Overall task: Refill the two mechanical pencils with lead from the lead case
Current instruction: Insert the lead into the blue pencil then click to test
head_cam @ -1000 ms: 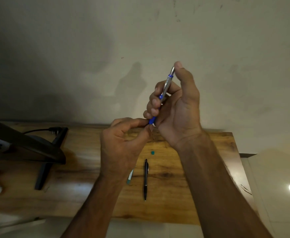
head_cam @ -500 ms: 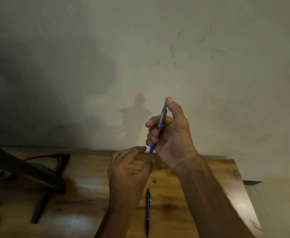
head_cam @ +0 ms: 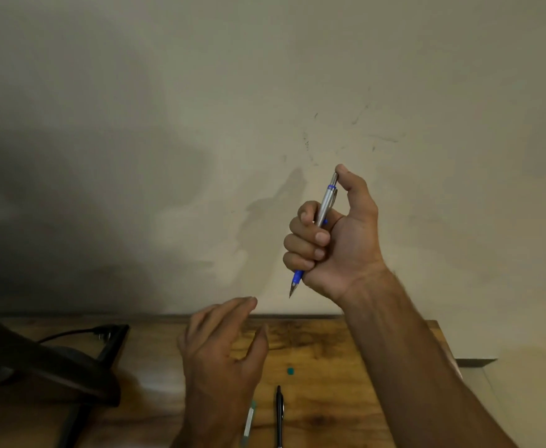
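Currently the right hand (head_cam: 339,250) is raised in front of the wall, its fingers (head_cam: 300,244) curled tight around the silver-and-blue mechanical pencil (head_cam: 325,208). The pencil is near upright and slightly tilted, with its tip pointing down and protruding below the little finger, where the blue grip just shows. The thumb tip rests on the push-button end at the top.

The left hand (head_cam: 223,354) is lower and to the left of those gripping fingers, over the table (head_cam: 330,344). Its fingers are spread and relaxed and hold nothing. This hand is slightly blurred.

On the table, just right of the left thumb, lies a small teal cap (head_cam: 290,370), alone. Nearer the viewer the black mechanical pencil (head_cam: 279,412) lies lengthwise. The lead case (head_cam: 249,421), pale with a teal end, lies beside it on the left, not touching it and close against the left wrist.

Far left of both hands is a dark stand (head_cam: 48,367) with a cable (head_cam: 68,334).
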